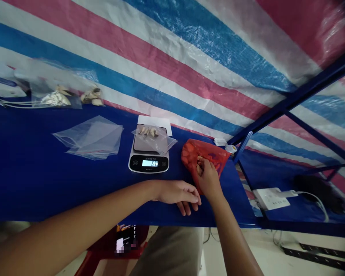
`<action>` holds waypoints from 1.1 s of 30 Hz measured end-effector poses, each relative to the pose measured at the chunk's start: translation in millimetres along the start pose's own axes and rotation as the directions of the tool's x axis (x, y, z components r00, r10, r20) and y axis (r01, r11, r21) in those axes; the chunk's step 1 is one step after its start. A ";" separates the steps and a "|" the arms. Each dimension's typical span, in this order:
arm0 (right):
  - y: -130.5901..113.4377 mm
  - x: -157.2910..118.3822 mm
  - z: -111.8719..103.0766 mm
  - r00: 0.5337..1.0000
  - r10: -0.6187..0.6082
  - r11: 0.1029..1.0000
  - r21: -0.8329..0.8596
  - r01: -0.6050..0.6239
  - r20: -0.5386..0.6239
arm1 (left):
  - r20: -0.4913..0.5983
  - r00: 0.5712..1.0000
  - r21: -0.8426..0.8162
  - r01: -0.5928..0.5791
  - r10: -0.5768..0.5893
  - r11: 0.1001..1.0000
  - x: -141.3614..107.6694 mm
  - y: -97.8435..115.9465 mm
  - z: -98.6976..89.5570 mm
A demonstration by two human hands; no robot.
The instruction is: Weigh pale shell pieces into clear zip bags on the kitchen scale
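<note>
- Here, nearest to us, our left hand [179,193] lies flat on the blue table [31,180], fingers loosely together and curled a little, gripping nothing; its fingertips sit at the lower edge of the red mesh bag [202,155], seemingly pinning it so it cannot slide.
- Just beyond, our right hand [208,178] reaches into the open mouth of that bag, fingers closed around some pale pieces inside; how many it grips we cannot tell.
- To the left of the bag stands the kitchen scale [148,155], display lit and turned toward us so it reads easily. A small clear pouch [155,138] with a few pale pieces rests on its platform, close enough to be fed from the bag.
- Further left, a stack of empty clear bags [92,138] lies flat, well apart from the scale but within reach.
- At the far left edge, filled pouches [71,96] lie blurred against the striped tarp [189,46], set out of the way.
- On the lower shelf to the right sits a white power strip [268,197].
</note>
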State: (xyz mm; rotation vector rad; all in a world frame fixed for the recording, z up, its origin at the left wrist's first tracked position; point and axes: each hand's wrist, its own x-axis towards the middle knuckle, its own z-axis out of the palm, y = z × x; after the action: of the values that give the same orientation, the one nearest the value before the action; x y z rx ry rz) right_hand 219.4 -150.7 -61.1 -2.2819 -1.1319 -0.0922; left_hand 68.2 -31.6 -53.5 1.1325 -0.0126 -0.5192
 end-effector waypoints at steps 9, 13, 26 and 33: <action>-2.9 30.3 -11.8 0.997 -0.006 0.998 -0.066 0.001 -0.075 | -0.432 0.888 0.195 -0.075 0.154 0.978 -97.7 -15.0 39.1; -30.3 43.7 -45.7 0.994 0.102 0.942 0.324 -0.082 -0.045 | -0.771 0.514 0.449 0.019 0.376 0.893 -153.5 -6.2 30.6; -90.9 53.3 25.1 0.753 -0.100 0.330 0.736 -0.591 0.650 | -0.764 0.400 0.644 0.422 0.506 0.638 -122.5 90.8 -145.8; -89.7 54.0 36.8 0.764 -0.137 0.190 0.774 -0.604 0.630 | -0.657 0.476 0.753 0.430 0.584 0.498 -122.9 96.2 -138.4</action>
State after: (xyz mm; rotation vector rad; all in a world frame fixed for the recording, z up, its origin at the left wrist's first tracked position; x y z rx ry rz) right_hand 179.8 -51.0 -32.7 -1.1735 -0.6233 1.2521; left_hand 34.2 167.2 -0.4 2.3624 0.6799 0.3877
